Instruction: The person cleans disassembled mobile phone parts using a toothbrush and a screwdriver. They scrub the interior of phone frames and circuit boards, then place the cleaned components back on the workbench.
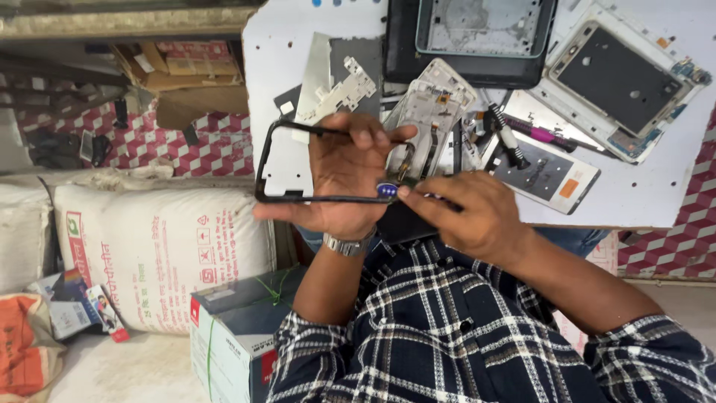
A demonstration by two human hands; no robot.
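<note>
From the head view, I see my left hand (344, 175) pinching a thin black phone frame (277, 160) above the tabletop (276, 52), while my right hand (477, 216) pinches a small blue-tipped tool (387, 189) against its lower rail. The frame looks light, springy and easily bent; I'd hold it by a corner.

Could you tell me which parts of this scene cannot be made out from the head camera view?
- Small blue part pinched against the black frame: too small to identify, half covered by the right hand.
- Left hand: its palm hides the frame's middle.
- Dark tray and white phone chassis: cut off by the top edge.
- White sack: print blurred.
</note>
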